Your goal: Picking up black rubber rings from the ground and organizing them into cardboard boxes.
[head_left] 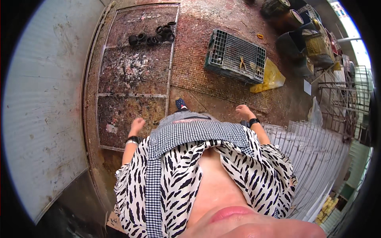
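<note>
Stained brown floor (194,99), pale grey wall (47,79) at left. Left hand (137,125) over a rectangular metal-framed mesh panel (154,81), fingers curled, closure indeterminable; black rings (160,37) at panel's far end. Grid-topped green-grey plastic crate (226,47) beyond, yellow-handled pliers (242,62) on top. Right hand (243,111) nearer, loosely curled, closure indeterminable.

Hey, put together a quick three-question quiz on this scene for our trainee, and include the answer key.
1. True or false: the yellow tool lies on top of the crate.
2. Is any object visible in the left hand or the right hand?
3. Where are the black rings? A: inside the crate. B: on the framed mesh. C: held in the left hand.

Key: 1. True. 2. No, none in either. 3. B.
</note>
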The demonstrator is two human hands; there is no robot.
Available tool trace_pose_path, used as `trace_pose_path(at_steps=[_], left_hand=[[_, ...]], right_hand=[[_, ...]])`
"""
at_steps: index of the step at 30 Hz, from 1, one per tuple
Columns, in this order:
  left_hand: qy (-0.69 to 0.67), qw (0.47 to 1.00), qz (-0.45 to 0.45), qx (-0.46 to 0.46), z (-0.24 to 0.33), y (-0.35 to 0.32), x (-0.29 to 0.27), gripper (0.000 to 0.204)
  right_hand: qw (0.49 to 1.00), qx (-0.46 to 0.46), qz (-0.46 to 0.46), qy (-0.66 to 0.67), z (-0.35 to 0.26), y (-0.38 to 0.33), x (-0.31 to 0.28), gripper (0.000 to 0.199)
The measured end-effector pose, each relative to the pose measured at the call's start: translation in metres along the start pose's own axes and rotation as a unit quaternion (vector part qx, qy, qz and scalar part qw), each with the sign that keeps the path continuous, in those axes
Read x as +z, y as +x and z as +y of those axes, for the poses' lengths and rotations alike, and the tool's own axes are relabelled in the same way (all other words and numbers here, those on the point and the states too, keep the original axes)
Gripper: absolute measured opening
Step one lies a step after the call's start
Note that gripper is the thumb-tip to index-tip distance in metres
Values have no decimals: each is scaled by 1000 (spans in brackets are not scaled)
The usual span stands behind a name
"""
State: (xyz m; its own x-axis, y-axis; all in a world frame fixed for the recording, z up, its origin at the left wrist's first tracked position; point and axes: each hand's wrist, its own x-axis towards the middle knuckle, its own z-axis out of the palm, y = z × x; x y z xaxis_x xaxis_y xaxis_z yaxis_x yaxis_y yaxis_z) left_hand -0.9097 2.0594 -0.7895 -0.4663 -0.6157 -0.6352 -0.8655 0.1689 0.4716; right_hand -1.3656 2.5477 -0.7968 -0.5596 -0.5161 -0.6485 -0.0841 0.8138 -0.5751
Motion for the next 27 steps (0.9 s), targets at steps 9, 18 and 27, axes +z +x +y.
trace_pose_path(at_steps=[9, 18, 27], left_hand=[[51, 975, 57, 206, 272, 112, 22, 36], [0, 999, -39, -11, 355, 222, -66, 37], [-137, 983, -123, -14, 546, 278, -79, 33]], right_hand=[[974, 87, 61, 202, 69, 112, -106, 19], [977, -61, 106, -173, -134, 306, -358, 27], [965, -134, 17, -226, -338, 529, -436, 27]])
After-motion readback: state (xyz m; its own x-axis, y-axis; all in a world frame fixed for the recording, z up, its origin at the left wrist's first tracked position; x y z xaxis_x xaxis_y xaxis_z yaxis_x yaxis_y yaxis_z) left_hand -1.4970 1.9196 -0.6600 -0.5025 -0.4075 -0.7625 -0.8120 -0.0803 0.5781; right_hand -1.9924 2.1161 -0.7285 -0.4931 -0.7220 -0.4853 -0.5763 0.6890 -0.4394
